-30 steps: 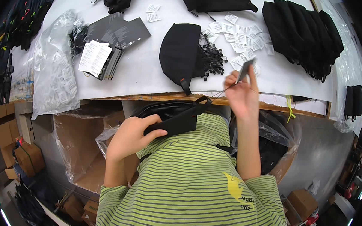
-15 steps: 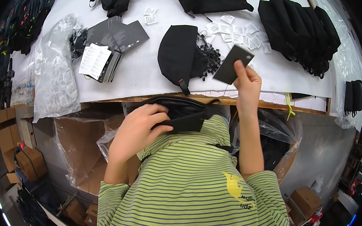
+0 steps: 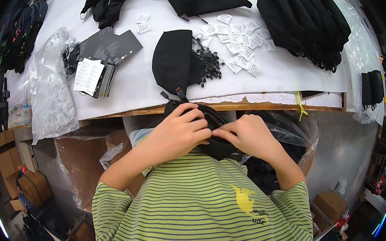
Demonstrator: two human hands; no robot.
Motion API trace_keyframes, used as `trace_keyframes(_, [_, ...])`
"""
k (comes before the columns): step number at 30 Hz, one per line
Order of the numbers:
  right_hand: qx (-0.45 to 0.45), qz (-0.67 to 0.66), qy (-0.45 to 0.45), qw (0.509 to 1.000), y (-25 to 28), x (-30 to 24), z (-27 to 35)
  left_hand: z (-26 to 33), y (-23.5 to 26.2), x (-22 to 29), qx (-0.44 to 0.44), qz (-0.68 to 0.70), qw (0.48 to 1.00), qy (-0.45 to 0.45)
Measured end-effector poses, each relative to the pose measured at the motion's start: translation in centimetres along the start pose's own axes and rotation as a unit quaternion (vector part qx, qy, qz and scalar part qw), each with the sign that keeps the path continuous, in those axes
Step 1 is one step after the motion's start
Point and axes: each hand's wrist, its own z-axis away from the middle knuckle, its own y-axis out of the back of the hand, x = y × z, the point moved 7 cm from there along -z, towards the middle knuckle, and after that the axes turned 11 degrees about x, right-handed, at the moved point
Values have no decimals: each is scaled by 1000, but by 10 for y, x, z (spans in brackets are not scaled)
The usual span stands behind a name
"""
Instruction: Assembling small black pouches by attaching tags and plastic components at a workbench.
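Observation:
A black bag (image 3: pixel 220 149) with its mouth open is held against my front, at the table's near edge. My left hand (image 3: pixel 180 129) is closed on its left side, fingers curled over the rim. My right hand (image 3: pixel 249 133) is at the right of the opening, thumb and fingers pinched together; what is between them is hidden. The dark card tag is out of sight. Just beyond lies a flat black half-moon bag (image 3: pixel 171 59) with a short strap, beside a heap of small black cord loops (image 3: pixel 208 66).
Stacked dark card tags with white ones on top (image 3: pixel 89 77) lie left, near a clear plastic bag (image 3: pixel 53 90). Small white labels (image 3: pixel 241 42) are scattered beyond the cords. Black bags (image 3: pixel 302 27) are piled at far right. Plastic-lined cartons (image 3: pixel 77 156) stand below the table edge.
My right hand has come down and left from above the table to the bag's mouth. The dark card tag it held no longer shows. My left hand has shifted right with the bag.

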Motion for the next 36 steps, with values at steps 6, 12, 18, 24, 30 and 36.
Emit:
trace_keyframes(6, [-15,-144,7,989,6,9,17,-35,-21,-36,-195,238,942,131])
trace_keyframes(12, [44,-80,32,995,14,6,29,-129,-67,-147,170,1,976,133])
trace_keyframes(18, [105,-54,22,993,37,17,39,-145,-47,-154,207,-24,972,106])
trace_keyframes(24, [198,-44,77,976,61,12,27,-85,43,-67,235,146,957,85])
trace_keyframes(30, [261,-24,154,953,69,-14,5,-36,64,-52,283,30,953,103])
trace_keyframes(36, [343,-74,186,918,66,-40,-10,48,15,-88,554,524,610,215])
